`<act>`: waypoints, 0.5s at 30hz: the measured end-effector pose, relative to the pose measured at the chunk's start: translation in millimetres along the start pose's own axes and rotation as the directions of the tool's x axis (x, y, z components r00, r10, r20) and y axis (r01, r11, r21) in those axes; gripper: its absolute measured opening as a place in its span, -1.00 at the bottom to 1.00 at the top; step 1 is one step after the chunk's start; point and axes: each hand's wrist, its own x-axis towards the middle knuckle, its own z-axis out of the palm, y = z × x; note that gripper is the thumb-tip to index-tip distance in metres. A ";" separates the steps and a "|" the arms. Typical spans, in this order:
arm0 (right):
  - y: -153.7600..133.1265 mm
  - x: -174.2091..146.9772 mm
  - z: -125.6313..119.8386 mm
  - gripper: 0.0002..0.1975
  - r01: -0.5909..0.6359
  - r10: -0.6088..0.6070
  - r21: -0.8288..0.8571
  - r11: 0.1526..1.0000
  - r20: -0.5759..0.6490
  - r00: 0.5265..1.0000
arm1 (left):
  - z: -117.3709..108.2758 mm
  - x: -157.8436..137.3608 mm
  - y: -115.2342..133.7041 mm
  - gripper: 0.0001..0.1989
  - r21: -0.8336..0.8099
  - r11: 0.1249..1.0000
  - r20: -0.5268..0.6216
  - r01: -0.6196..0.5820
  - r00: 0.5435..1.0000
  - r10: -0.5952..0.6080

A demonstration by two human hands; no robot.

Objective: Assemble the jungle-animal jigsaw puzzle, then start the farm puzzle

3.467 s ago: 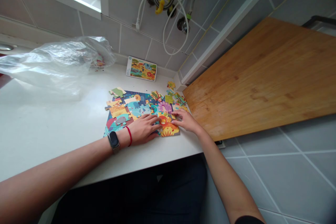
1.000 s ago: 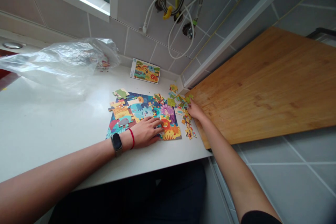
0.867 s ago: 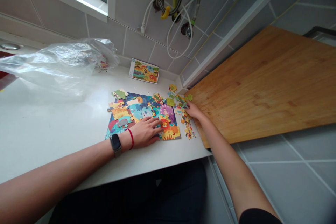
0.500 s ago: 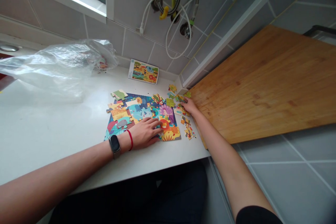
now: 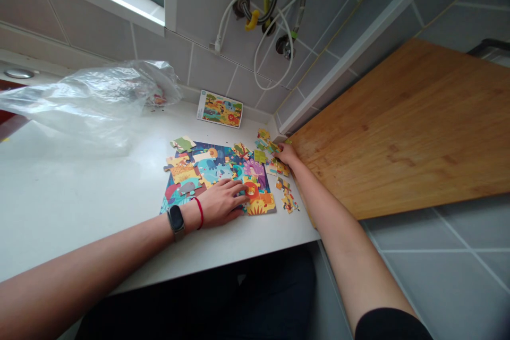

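Observation:
My left hand lies flat with its fingers spread on the lower middle of a colourful animal jigsaw puzzle. Its fingertips rest beside the lion pieces, and the palm hides part of the picture. To the right, my right hand reaches into a loose group of puzzle pieces by the wooden board. Thumb and index finger close around a green-and-yellow puzzle piece; the other fingers are mostly hidden. More loose pieces lie below that hand.
A picture card leans near the tiled wall. A crumpled clear plastic bag lies at the left on the white counter. A large wooden board stands at the right. Hoses and a white cable hang above.
My right hand has shifted slightly among the loose pieces, its thumb and index finger drawing in around one. My left hand stays in place. The whole view has moved a little.

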 end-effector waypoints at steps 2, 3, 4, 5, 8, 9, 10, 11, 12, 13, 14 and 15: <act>-0.5 -6.5 -5.9 -0.37 0.016 -0.017 -0.012 1.000 -0.042 0.999 | 0.7 -0.1 0.0 -0.65 0.004 1.000 -0.005 0.004 1.000 -0.004; -0.2 -10.5 -9.0 -0.39 0.022 -0.023 -0.014 1.000 -0.069 0.997 | 0.9 -0.2 0.1 -0.66 0.003 1.000 -0.007 0.004 1.000 -0.004; 0.6 -14.4 -12.4 -0.44 0.024 -0.026 -0.013 1.000 -0.095 0.995 | 1.1 -0.2 0.3 -0.66 0.002 1.000 -0.010 0.004 1.000 -0.004; 1.8 -18.0 -16.2 -0.49 0.024 -0.025 -0.007 1.000 -0.117 0.993 | 1.3 -0.3 0.4 -0.66 0.000 1.000 -0.014 0.003 1.000 -0.003; 7.4 -25.6 -29.9 -0.65 0.020 -0.014 0.036 0.999 -0.149 0.989 | 1.6 -0.5 0.8 -0.67 -0.009 1.000 -0.029 -0.001 1.000 0.000; 9.3 -27.1 -35.0 -0.70 0.022 -0.013 0.058 0.998 -0.149 0.989 | 1.7 -0.6 0.9 -0.67 -0.013 1.000 -0.031 0.000 1.000 0.000; 11.0 -28.6 -40.0 -0.74 0.026 -0.013 0.085 0.996 -0.143 0.990 | 1.7 -0.6 0.8 -0.67 -0.016 1.000 -0.030 0.000 1.000 -0.001; 12.1 -30.4 -44.9 -0.77 0.030 -0.015 0.115 0.993 -0.129 0.992 | 1.7 -0.6 0.8 -0.67 -0.018 1.000 -0.028 0.001 1.000 -0.001; 12.8 -32.7 -49.4 -0.79 0.035 -0.019 0.150 0.988 -0.102 0.995 | 1.5 -0.6 0.7 -0.67 -0.020 1.000 -0.024 0.002 1.000 -0.002; 13.1 -35.7 -53.3 -0.79 0.040 -0.029 0.188 0.981 -0.065 0.998 | 1.3 -0.6 0.6 -0.67 -0.021 1.000 -0.019 0.003 1.000 -0.003; 13.0 -39.5 -56.6 -0.78 0.045 -0.042 0.224 0.974 -0.021 0.999 | 1.0 -0.6 0.5 -0.67 -0.023 1.000 -0.016 0.004 1.000 -0.004; 12.6 -44.1 -59.2 -0.77 0.050 -0.058 0.255 0.966 0.022 0.998 | 0.7 -0.5 0.4 -0.67 -0.024 1.000 -0.014 0.004 1.000 -0.004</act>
